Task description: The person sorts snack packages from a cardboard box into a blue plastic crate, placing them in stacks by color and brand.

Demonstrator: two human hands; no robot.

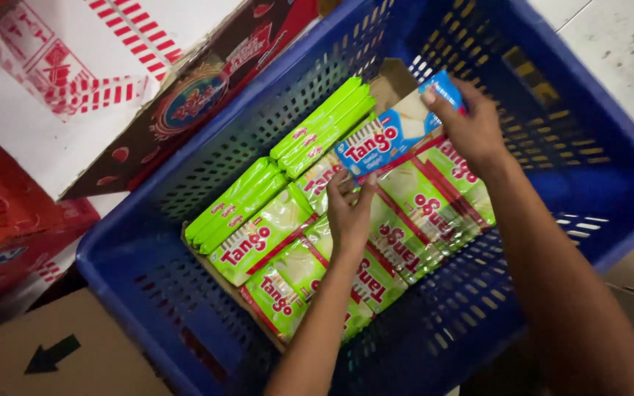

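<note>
Both hands are working inside a blue crate (603, 183) with slotted walls. The right hand (471, 128) is pinching the far end of a blue packet (387, 139) between thumb and fingers, and the left hand (350, 213) is meeting its near end, fingertips curled against the edge — the packet is lying slightly tilted above the layer below, held at both ends. Under it, green packets (266, 235) are lying flat in rows across the crate floor, touching one another, and more green packets (324, 125) are standing on edge along the far side, just beside the blue one. A strip of brown cardboard is showing at the crate's far end, past the packets. Outside the crate, a red-and-white carton (75, 81) is sitting just beside the wall, and a brown box (60, 352) with a black arrow is lying near the corner — both apart from the hands.
</note>
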